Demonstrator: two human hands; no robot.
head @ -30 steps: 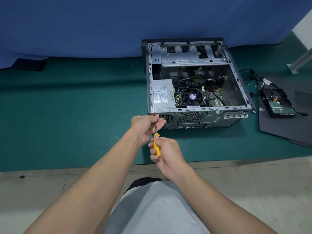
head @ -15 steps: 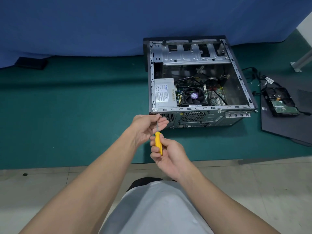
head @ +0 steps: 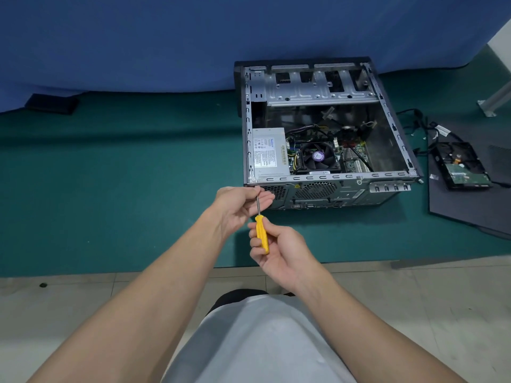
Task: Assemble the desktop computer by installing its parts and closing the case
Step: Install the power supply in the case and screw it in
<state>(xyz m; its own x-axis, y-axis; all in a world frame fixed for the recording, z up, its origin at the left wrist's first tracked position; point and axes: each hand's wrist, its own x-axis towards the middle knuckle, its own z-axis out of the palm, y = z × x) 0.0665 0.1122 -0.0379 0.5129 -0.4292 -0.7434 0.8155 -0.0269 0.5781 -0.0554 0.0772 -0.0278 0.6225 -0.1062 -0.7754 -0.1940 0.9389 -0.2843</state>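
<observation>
HDD right of PC case

A green mat was spread over a pale tiled floor, and on it were set an open computer case, a dark flat panel to its right, loose black cables between them, and a small black object far left.

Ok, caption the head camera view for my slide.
The right hand grips a yellow screwdriver while the left hand pinches its shaft beside the open computer case.
</observation>
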